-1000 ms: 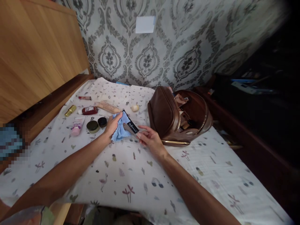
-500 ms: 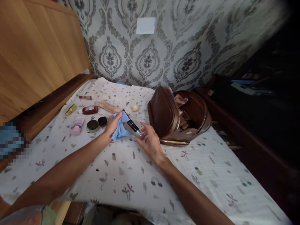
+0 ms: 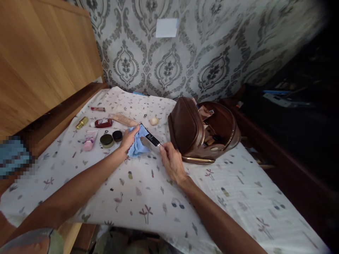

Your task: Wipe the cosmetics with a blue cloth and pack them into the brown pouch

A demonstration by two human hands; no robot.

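A black cosmetic tube [image 3: 150, 137] lies across a crumpled blue cloth [image 3: 137, 144] on the patterned sheet [image 3: 148, 190]. My left hand [image 3: 128, 139] wraps the cloth around the tube's far end, fingers closed on it. My right hand [image 3: 171, 160] pinches the tube's silver near end between thumb and fingers. An open brown leather bag [image 3: 201, 132] with small items inside stands just right of my right hand.
Left of the cloth lie two round dark jars [image 3: 107, 140], a pink tube [image 3: 89, 140], a red bottle [image 3: 102, 122], a gold lipstick [image 3: 81, 122], a beige tube [image 3: 123, 120] and a small pale ball [image 3: 153, 121]. A wooden headboard [image 3: 45, 60] rises left; dark clutter fills the right.
My right hand drew in from open fingers beside the tube to a pinch on its near end. The left hand stayed on the cloth.
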